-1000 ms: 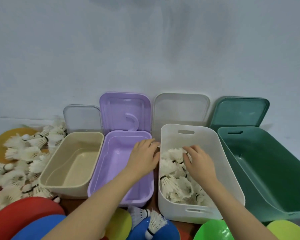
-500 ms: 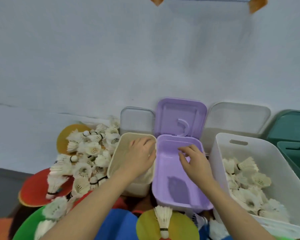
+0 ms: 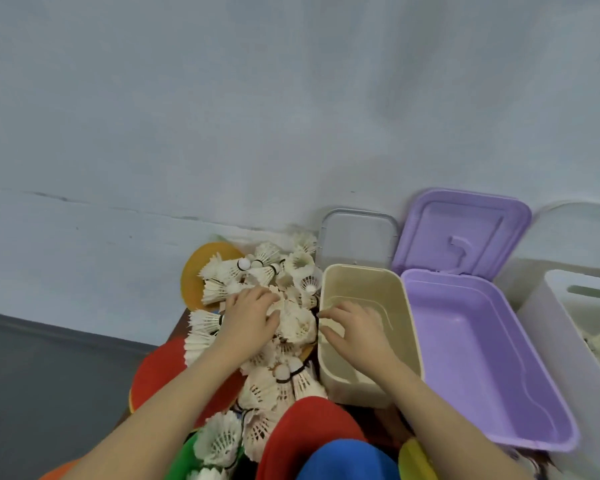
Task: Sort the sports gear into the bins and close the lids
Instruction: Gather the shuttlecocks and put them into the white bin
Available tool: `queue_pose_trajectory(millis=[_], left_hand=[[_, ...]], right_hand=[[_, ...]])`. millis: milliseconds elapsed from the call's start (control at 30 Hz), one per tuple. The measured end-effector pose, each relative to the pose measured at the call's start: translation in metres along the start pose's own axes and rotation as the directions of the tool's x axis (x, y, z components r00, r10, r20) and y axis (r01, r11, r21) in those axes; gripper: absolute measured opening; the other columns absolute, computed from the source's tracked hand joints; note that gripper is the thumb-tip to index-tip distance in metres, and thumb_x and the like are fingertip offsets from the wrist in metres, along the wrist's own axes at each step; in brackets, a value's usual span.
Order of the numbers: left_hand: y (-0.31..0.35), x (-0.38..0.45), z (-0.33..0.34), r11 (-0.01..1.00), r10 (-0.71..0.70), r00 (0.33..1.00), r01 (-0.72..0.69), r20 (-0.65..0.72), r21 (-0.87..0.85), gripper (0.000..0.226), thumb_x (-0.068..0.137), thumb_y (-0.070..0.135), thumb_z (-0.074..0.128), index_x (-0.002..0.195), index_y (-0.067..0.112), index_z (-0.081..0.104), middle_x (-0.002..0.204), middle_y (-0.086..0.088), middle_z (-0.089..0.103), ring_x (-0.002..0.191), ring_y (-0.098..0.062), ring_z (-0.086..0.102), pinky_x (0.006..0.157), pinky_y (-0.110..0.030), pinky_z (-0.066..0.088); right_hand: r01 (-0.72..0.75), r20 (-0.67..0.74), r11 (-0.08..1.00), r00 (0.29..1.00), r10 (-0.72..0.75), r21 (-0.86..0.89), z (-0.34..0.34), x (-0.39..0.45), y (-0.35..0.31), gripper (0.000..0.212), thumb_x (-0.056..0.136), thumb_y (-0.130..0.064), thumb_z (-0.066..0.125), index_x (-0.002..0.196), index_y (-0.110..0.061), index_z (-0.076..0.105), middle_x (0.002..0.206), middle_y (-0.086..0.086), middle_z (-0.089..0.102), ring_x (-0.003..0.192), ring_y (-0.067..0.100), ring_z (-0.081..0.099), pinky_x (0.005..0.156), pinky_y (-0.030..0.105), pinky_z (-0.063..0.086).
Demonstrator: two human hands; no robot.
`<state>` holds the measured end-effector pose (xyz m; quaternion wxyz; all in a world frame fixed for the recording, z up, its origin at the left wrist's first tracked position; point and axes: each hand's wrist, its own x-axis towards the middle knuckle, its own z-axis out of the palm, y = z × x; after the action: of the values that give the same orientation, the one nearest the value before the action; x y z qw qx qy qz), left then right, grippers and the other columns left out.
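Note:
A heap of white feather shuttlecocks [image 3: 257, 271] lies on coloured discs left of the bins. My left hand [image 3: 248, 318] lies on top of the heap, fingers and thumb curled round a few shuttlecocks. My right hand [image 3: 355, 332] reaches across the left rim of the empty beige bin [image 3: 361, 271], its spread fingertips touching shuttlecocks at the rim. Right of it stands the empty purple bin [image 3: 471, 351] with its lid [image 3: 465, 230] propped upright behind. The white bin [image 3: 548, 310] at the right edge holds shuttlecocks, mostly cut off.
A clear lid [image 3: 357, 237] leans on the wall behind the beige bin. Flat discs lie under and in front of the heap: orange [image 3: 198, 271], red [image 3: 160, 368], red [image 3: 309, 427], blue [image 3: 347, 459], yellow [image 3: 414, 460], green [image 3: 184, 455]. Grey floor lies to the left.
Both hands and my view have swung left, from the white bin past the purple and beige bins to the shuttlecock heap. The left hand has come down onto the heap.

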<state>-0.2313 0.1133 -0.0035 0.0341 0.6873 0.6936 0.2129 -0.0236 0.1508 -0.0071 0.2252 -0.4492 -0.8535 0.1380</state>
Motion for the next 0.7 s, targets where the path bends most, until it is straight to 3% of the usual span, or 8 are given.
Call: queue_pose_trajectory(millis=[167, 400, 467, 567, 700], left_hand=[[-0.034, 0.004, 0.012, 0.999, -0.038, 0.996, 0.04, 0.076, -0.022, 0.034, 0.095, 0.033, 0.046, 0.127, 0.026, 0.054, 0.13, 0.008, 0.05, 0.123, -0.015, 0.038, 0.097, -0.032, 0.018], [-0.047, 0.022, 0.028, 1.0, -0.021, 0.99, 0.024, 0.136, -0.02, 0.036, 0.092, 0.04, 0.05, 0.127, 0.029, 0.053, 0.129, 0.009, 0.049, 0.123, -0.015, 0.037, 0.096, -0.033, 0.019], [-0.047, 0.027, 0.032, 1.0, 0.0, 0.986, -0.003, 0.168, 0.014, 0.037, 0.09, 0.042, 0.054, 0.126, 0.031, 0.054, 0.13, 0.009, 0.048, 0.124, -0.016, 0.034, 0.096, -0.034, 0.018], [-0.048, 0.031, 0.037, 0.999, 0.011, 0.984, -0.02, 0.18, 0.045, 0.034, 0.089, 0.041, 0.057, 0.121, 0.031, 0.059, 0.13, 0.009, 0.048, 0.126, -0.017, 0.032, 0.098, -0.035, 0.017], [-0.047, 0.033, 0.043, 0.999, -0.005, 0.991, -0.001, 0.132, 0.047, 0.024, 0.092, 0.039, 0.052, 0.11, 0.03, 0.066, 0.122, 0.011, 0.055, 0.122, -0.015, 0.036, 0.096, -0.033, 0.018]], right_hand=[[-0.167, 0.049, 0.978, 0.984, 0.174, -0.122, 0.026, 0.025, -0.019, 0.036, 0.091, -0.042, 0.049, 0.125, -0.029, 0.054, 0.116, -0.009, 0.056, 0.116, 0.013, 0.045, 0.093, 0.032, 0.02], [-0.205, -0.046, 0.97, 0.979, 0.201, -0.13, 0.031, 0.043, -0.023, 0.019, 0.088, -0.017, 0.05, 0.09, -0.026, 0.067, 0.09, -0.012, 0.065, 0.095, 0.008, 0.054, 0.072, 0.028, 0.012], [-0.238, -0.133, 0.971, 0.963, 0.234, -0.016, 0.026, 0.042, -0.024, 0.017, 0.086, -0.014, 0.055, 0.087, -0.024, 0.069, 0.083, -0.013, 0.064, 0.085, 0.006, 0.056, 0.075, 0.029, 0.018], [-0.238, -0.266, 0.925, 0.91, 0.319, 0.296, 0.015, 0.04, -0.022, 0.013, 0.083, -0.008, 0.061, 0.08, -0.019, 0.067, 0.077, -0.01, 0.062, 0.073, 0.011, 0.058, 0.075, 0.035, 0.044], [-0.266, -0.278, 0.83, 0.855, 0.438, 0.491, 0.002, 0.036, -0.014, 0.023, 0.083, -0.008, 0.063, 0.076, -0.029, 0.061, 0.077, -0.008, 0.064, 0.075, 0.011, 0.058, 0.072, 0.033, 0.049]])
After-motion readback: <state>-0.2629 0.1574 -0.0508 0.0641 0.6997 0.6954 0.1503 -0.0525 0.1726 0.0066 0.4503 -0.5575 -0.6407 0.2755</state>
